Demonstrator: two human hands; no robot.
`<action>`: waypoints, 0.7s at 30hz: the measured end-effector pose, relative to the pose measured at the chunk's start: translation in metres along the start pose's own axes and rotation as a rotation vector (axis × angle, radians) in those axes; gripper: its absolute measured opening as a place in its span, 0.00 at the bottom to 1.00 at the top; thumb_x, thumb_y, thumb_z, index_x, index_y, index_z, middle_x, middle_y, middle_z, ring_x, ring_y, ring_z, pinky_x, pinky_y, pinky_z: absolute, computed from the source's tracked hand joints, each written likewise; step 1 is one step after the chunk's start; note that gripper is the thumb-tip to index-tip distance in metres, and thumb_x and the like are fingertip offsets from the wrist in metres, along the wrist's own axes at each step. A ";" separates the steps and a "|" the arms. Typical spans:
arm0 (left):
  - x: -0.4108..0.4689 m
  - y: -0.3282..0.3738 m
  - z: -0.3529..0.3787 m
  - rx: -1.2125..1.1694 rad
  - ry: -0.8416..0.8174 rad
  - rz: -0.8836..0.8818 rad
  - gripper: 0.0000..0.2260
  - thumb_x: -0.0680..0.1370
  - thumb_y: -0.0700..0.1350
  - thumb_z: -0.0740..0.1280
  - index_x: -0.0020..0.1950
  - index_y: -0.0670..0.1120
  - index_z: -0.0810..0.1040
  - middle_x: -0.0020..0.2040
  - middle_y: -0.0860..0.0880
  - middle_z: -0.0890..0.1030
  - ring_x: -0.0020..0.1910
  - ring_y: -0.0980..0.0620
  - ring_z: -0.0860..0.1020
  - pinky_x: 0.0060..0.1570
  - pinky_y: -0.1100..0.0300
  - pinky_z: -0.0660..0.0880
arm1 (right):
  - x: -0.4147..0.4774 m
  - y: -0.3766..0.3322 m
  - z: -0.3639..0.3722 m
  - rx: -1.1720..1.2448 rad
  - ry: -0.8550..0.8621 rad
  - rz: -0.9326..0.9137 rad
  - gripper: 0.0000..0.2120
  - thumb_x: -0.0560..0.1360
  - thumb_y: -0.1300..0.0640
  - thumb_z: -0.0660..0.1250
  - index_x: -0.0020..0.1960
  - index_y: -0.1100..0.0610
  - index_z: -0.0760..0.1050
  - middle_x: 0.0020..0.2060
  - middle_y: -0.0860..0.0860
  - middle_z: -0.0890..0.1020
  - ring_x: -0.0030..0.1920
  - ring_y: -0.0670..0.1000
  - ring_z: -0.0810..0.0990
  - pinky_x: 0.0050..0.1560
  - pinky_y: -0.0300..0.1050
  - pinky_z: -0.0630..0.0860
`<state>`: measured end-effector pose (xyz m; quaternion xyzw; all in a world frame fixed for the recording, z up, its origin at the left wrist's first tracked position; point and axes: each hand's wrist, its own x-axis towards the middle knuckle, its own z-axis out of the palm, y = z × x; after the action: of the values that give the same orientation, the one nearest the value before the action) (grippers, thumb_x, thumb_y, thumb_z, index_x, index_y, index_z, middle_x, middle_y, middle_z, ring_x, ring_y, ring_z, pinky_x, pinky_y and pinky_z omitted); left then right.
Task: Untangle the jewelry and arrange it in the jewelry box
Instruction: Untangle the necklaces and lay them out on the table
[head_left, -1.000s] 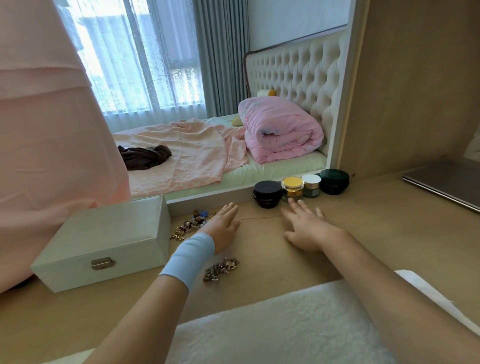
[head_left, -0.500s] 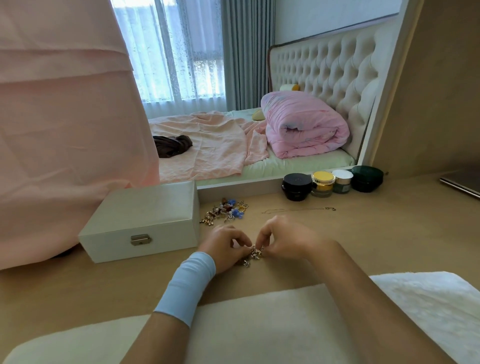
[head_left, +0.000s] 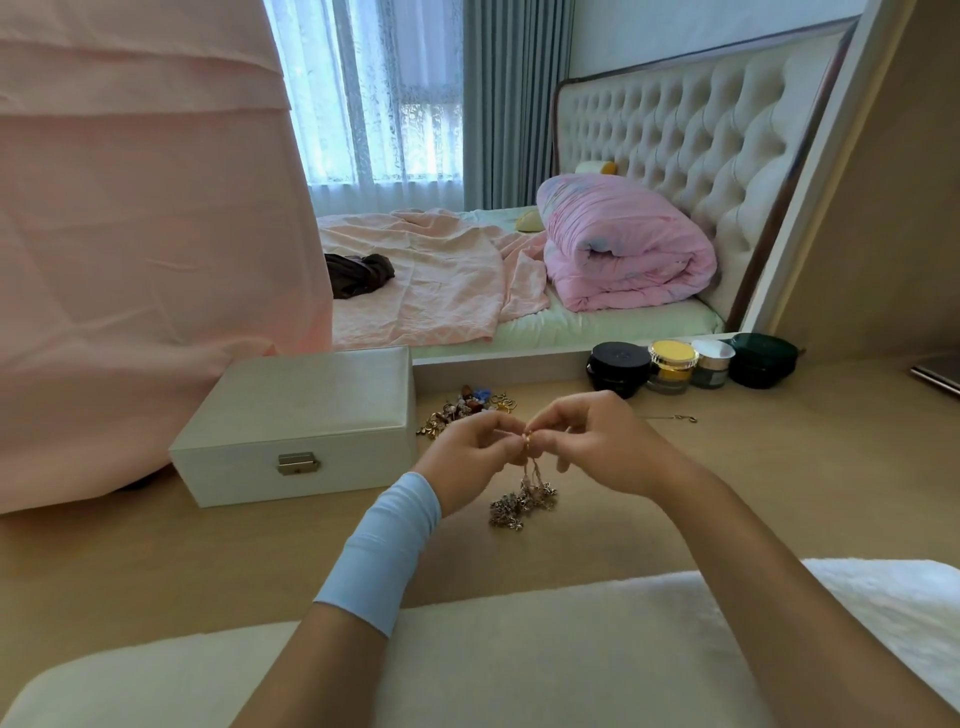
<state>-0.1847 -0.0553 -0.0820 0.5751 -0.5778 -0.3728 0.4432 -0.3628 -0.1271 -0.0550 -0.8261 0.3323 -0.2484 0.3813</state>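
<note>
The tangled bunch of chains (head_left: 522, 503) dangles in front of the person. Its top is lifted, while its knotted lower clump sits at or just above the wooden surface (head_left: 727, 483); I can't tell whether it touches. The left hand (head_left: 470, 457) and right hand (head_left: 597, 447) meet over it, each grip pinching the same small gold piece at the top, fingertips nearly touching.

To me this looks like the untangling step, just begun on this one bunch: nothing is separated yet. Next they'll need to find a free end or clasp and ease the strands apart gently, not tug, or the knot may tighten.

The jewelry box (head_left: 296, 426) stands just left of the hands, lid down and latch closed, so it must be opened before anything goes in. A second heap of jewelry (head_left: 467, 405) lies beyond the hands by the box, and a thin chain (head_left: 670, 417) lies laid out near the cosmetic jars (head_left: 670, 364).
</note>
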 end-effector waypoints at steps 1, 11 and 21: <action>-0.001 0.003 -0.002 -0.075 -0.028 -0.024 0.06 0.81 0.41 0.64 0.56 0.44 0.79 0.48 0.47 0.85 0.47 0.52 0.83 0.47 0.64 0.76 | 0.000 -0.002 0.001 0.073 0.030 -0.008 0.03 0.77 0.61 0.72 0.49 0.57 0.84 0.38 0.52 0.86 0.35 0.52 0.83 0.33 0.42 0.79; -0.006 0.013 -0.017 -0.101 -0.094 -0.014 0.04 0.80 0.38 0.65 0.50 0.41 0.79 0.39 0.47 0.83 0.36 0.53 0.79 0.44 0.61 0.79 | 0.002 -0.020 0.007 0.590 0.162 0.119 0.07 0.84 0.61 0.60 0.53 0.60 0.77 0.41 0.58 0.84 0.39 0.56 0.84 0.40 0.51 0.81; -0.009 0.020 -0.019 -0.138 -0.134 -0.029 0.08 0.83 0.42 0.61 0.47 0.40 0.74 0.39 0.43 0.84 0.38 0.41 0.82 0.43 0.53 0.80 | 0.006 -0.027 0.014 0.903 0.167 0.192 0.06 0.85 0.59 0.57 0.52 0.59 0.71 0.31 0.55 0.75 0.33 0.57 0.78 0.45 0.58 0.81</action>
<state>-0.1736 -0.0433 -0.0575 0.5252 -0.5706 -0.4557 0.4370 -0.3397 -0.1123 -0.0407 -0.5201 0.2954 -0.3975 0.6959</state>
